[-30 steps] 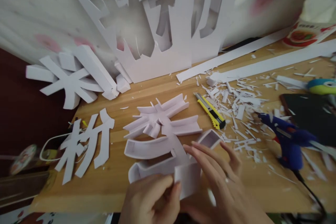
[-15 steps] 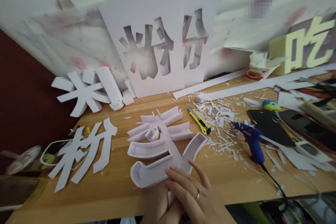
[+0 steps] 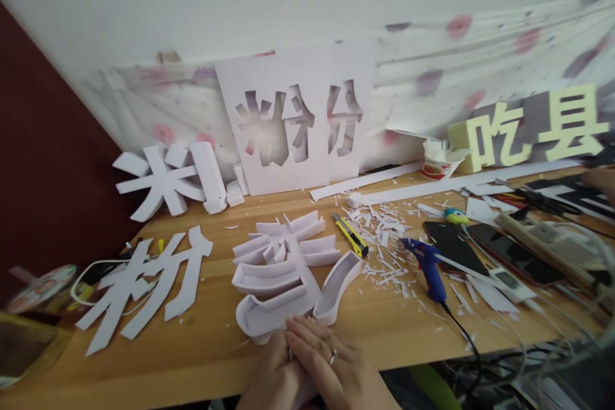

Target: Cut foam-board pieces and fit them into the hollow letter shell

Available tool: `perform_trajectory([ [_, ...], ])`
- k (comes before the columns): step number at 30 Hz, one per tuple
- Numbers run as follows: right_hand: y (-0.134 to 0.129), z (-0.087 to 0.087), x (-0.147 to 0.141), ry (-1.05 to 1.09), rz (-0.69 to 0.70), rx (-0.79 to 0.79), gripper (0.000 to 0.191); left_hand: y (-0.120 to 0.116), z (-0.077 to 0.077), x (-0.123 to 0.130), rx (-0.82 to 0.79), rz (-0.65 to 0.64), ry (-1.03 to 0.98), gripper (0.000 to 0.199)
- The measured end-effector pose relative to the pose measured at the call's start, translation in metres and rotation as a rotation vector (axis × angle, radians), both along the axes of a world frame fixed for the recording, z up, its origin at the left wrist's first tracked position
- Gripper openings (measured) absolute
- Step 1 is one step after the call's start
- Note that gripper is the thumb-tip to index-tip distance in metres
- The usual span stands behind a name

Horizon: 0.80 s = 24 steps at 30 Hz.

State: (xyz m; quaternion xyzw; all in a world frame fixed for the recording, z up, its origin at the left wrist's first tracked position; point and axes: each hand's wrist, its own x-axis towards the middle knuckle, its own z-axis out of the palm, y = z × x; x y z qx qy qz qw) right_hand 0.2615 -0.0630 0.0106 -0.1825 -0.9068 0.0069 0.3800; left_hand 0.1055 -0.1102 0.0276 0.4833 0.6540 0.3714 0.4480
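At the front edge of the table my right hand (image 3: 331,359), with a ring on one finger, lies across my left hand (image 3: 273,368). The fingers of both are closed together, and a pale white strip (image 3: 305,391) shows partly between them; the rest of it is hidden. Just beyond my fingertips lies a white foam-board character (image 3: 269,317) with raised side walls along its strokes. Several thin upright pieces stand on its upper part. To its right rests a yellow utility knife (image 3: 350,234).
A blue glue gun (image 3: 429,269) lies right of the white scraps (image 3: 384,237). Flat and thick white characters (image 3: 185,275) are at left. Cut-out boards (image 3: 288,173) lean at the back. Phones, a power strip (image 3: 542,243) and another person's hand (image 3: 600,180) are at right.
The view has swung up and to the right, bringing more yellow lettering and another person's hand into sight. My hands stay together, slightly lower and left in view.
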Motion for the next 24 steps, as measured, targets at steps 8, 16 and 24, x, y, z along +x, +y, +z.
perform_trajectory([
  [8, -0.018, -0.016, -0.01, 0.045, 0.004, -0.007, 0.034, -0.007, -0.018, -0.002, 0.093, 0.058, -0.282, 0.038],
  [16, -0.018, -0.017, -0.022, 0.132, 0.015, 0.074, 0.027, -0.009, -0.003, -0.003, 0.119, 0.016, -0.378, 0.048],
  [24, -0.022, -0.022, -0.021, 0.113, 0.104, -0.042, 0.034, -0.018, -0.006, -0.006, 0.103, -0.001, -0.318, 0.052],
])
